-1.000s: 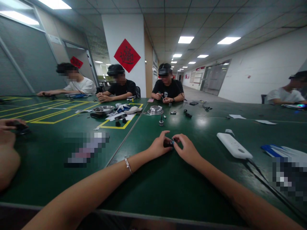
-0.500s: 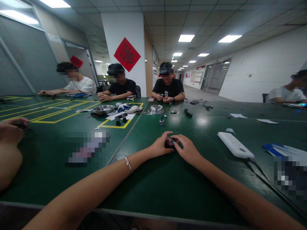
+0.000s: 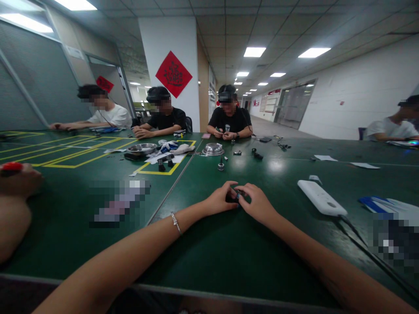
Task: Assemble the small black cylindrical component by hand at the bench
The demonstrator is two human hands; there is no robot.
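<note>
Low over the green table (image 3: 209, 248), my left hand (image 3: 218, 199) has its fingers and thumb curled around a small dark object (image 3: 232, 197). A slim bracelet sits on that wrist. My right hand (image 3: 257, 203) meets it from the right, its thumb and fingers pinched at the object's right end. The fingers cover much of the object, and its exact kind is too small and dark to make out. Beyond my hands, a small metal-and-black part (image 3: 221, 165) stands upright on the table.
A metal bowl (image 3: 212, 149) lies upside down farther back, left of small loose parts. Another metal bowl (image 3: 141, 149), gloves (image 3: 181, 149) and black pieces (image 3: 161, 165) are at left. A white power strip (image 3: 321, 198) lies right. Co-workers sit around; one's hand (image 3: 21, 179) holds something red.
My hands stay together on the small object, with only a slight shift of the fingers. At far left, the neighbour's hand has turned and a red thing now shows in it.
</note>
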